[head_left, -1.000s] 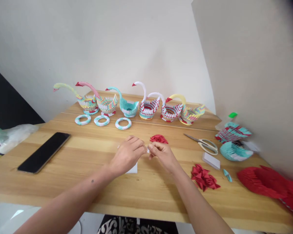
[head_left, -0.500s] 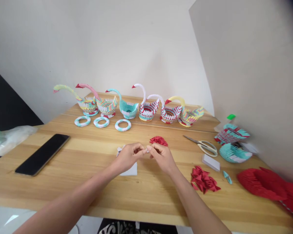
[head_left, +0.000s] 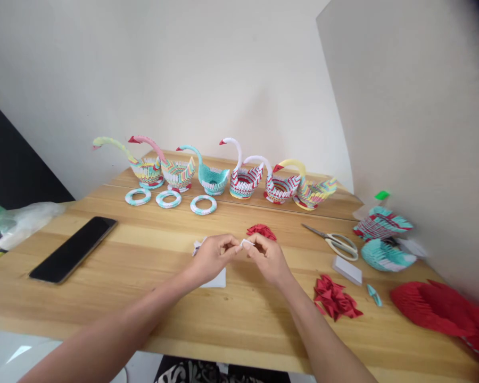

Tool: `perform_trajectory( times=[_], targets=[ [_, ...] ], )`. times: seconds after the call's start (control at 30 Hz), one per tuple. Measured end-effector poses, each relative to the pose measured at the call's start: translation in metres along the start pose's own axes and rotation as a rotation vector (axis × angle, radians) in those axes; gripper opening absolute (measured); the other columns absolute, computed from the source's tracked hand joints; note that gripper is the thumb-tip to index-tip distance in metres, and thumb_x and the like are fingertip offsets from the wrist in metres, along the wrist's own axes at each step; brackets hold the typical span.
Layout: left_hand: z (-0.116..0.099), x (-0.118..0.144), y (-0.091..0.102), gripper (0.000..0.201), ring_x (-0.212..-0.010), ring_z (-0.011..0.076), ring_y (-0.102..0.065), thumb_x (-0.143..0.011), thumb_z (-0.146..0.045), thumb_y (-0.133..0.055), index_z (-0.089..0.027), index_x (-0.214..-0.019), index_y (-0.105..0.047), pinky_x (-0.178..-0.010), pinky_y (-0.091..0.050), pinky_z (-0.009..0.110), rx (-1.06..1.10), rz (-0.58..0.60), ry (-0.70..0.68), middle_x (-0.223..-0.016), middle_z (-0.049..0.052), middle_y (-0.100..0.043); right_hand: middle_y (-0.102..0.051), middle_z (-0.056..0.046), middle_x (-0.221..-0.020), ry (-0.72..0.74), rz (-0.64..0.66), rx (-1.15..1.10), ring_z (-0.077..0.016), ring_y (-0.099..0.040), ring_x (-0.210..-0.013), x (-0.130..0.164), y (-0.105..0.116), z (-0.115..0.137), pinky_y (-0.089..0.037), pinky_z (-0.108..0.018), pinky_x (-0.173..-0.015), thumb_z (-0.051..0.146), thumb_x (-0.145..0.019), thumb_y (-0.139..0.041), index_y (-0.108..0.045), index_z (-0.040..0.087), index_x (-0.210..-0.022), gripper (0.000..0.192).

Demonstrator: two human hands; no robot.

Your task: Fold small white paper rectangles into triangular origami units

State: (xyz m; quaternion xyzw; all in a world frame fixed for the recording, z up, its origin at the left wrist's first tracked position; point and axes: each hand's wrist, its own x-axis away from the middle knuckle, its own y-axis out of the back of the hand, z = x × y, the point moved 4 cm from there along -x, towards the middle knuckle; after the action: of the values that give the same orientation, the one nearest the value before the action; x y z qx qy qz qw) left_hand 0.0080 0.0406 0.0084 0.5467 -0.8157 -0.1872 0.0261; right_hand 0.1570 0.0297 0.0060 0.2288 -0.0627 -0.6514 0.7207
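Note:
A small white piece of folded paper is pinched between the thumb and fingers of my right hand. My left hand is closed in a pinch close beside it, its fingertips at the paper's left edge. Under and behind my left hand lie white paper sheets and some small folded white pieces, partly covered. Just beyond my right hand is a pile of red folded paper pieces. A second red pile lies to the right of my right forearm.
Several paper swans line the back, with three paper rings before them. A phone lies left. Scissors, a white paper stack, turquoise paper parts and a red paper body are on the right.
The white paper now shows more clearly above my right fingertips, and the fingertips of my two hands have parted slightly. The whole view has shifted a little.

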Motion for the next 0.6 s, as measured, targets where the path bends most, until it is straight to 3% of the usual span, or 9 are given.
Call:
perform_trajectory(
  times=[0.1, 0.27, 0.47, 0.6],
  targets=[
    [-0.002, 0.0, 0.001, 0.022, -0.062, 0.0114, -0.049, -0.082, -0.032, -0.052, -0.015, -0.069, -0.058, -0.057, -0.036, 0.022, -0.078, -0.02, -0.023, -0.066, -0.001, -0.058, -0.053, 0.002, -0.063, -0.019, 0.01, -0.08, -0.0129, -0.05, -0.059, -0.001, -0.003, -0.003, -0.039, -0.024, -0.055, 0.043, -0.083, -0.056, -0.056, 0.019, -0.07, 0.027],
    [0.0, -0.002, 0.005, 0.025, -0.058, 0.0096, -0.044, -0.081, -0.034, -0.053, -0.015, -0.065, -0.054, -0.054, -0.034, 0.021, 0.02, -0.038, 0.018, -0.061, -0.003, -0.053, -0.055, 0.001, -0.063, -0.07, 0.004, -0.274, -0.0137, -0.053, -0.06, -0.004, -0.004, -0.013, -0.046, -0.026, -0.06, 0.048, -0.081, -0.057, -0.059, 0.019, -0.075, 0.03],
    [0.003, -0.002, 0.003, 0.024, -0.057, 0.0091, -0.041, -0.079, -0.035, -0.054, -0.015, -0.065, -0.052, -0.055, -0.032, 0.021, 0.12, -0.011, 0.066, -0.059, -0.003, -0.047, -0.055, 0.001, -0.062, -0.011, -0.079, -0.131, -0.0128, -0.051, -0.06, -0.002, 0.001, -0.009, -0.041, -0.024, -0.059, 0.042, -0.084, -0.055, -0.057, 0.018, -0.071, 0.028],
    [0.003, -0.002, 0.003, 0.023, -0.057, 0.0091, -0.041, -0.079, -0.033, -0.054, -0.015, -0.065, -0.052, -0.055, -0.032, 0.021, 0.129, -0.037, 0.059, -0.06, -0.003, -0.048, -0.054, 0.002, -0.064, -0.027, -0.06, -0.183, -0.0129, -0.051, -0.06, -0.002, -0.003, -0.008, -0.042, -0.025, -0.059, 0.043, -0.085, -0.053, -0.056, 0.019, -0.072, 0.028]
  ],
)
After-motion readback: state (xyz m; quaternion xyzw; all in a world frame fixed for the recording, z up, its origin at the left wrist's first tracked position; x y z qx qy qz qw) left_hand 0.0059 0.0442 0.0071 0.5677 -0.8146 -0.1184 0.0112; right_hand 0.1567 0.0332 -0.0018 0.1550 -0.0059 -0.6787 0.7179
